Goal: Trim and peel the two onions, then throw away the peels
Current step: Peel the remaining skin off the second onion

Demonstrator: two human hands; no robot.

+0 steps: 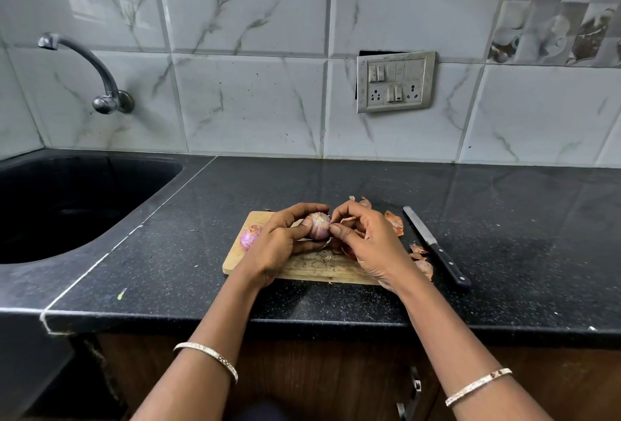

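Her left hand (285,239) cups the onion (318,225) steady so the right hand (361,239) can pinch away skin.

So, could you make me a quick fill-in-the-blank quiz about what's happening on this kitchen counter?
1. The left hand grips an ____ while the right hand picks at it.
2. The other onion lies on the ____ end of the wooden board.
3. The black-handled ____ lies on the counter, right of the board.
Missing words: onion; left; knife.
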